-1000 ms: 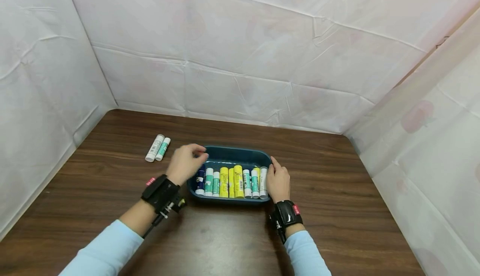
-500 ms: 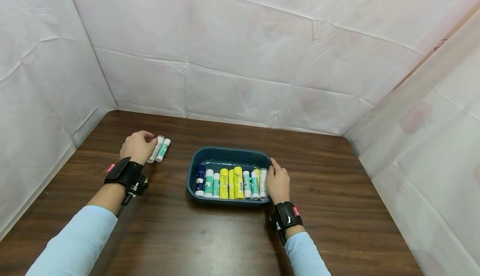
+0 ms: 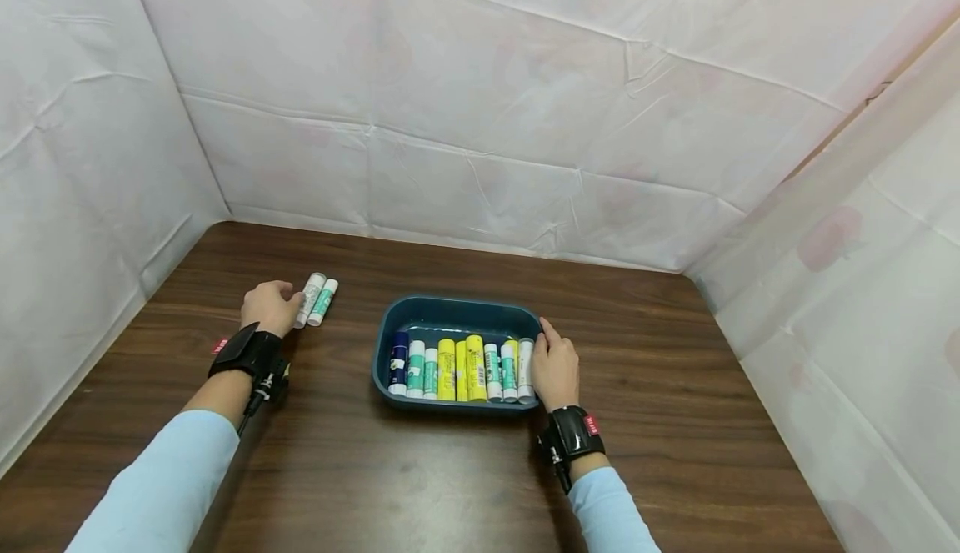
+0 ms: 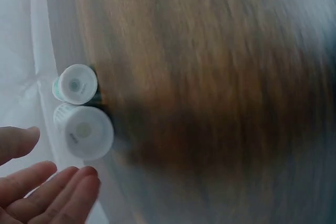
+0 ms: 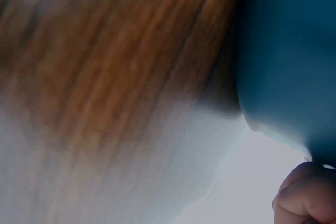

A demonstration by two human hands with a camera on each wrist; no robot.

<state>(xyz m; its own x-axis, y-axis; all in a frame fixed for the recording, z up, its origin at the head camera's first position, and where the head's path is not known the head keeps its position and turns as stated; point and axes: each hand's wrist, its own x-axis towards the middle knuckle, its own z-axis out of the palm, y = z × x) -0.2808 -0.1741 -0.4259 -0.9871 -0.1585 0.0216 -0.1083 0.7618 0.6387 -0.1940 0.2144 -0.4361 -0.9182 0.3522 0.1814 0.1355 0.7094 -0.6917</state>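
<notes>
Two glue sticks lie side by side at the far left of the table: a thicker white one [image 3: 310, 299] and a slimmer green-and-white one [image 3: 323, 303]. My left hand [image 3: 271, 307] is just left of them, nearest the thicker stick; in the left wrist view its fingers [image 4: 79, 195] are extended and hold nothing. A dark teal tray [image 3: 457, 313] stands mid-table with a row of glue sticks in it: a navy one [image 3: 398, 361], several green-and-white, several yellow [image 3: 476, 367] and a white one [image 3: 526, 369]. My right hand [image 3: 557, 372] grips the tray's right rim, fingers curled in the right wrist view.
The brown wooden table [image 3: 420, 470] carries all of this. White sheeting [image 3: 465, 119] stands along its back, left and right sides. The tray's inner floor shows behind the row of sticks.
My left hand has moved left from over the tray to beside the two loose glue sticks, then slightly down. My right hand stays on the tray rim.
</notes>
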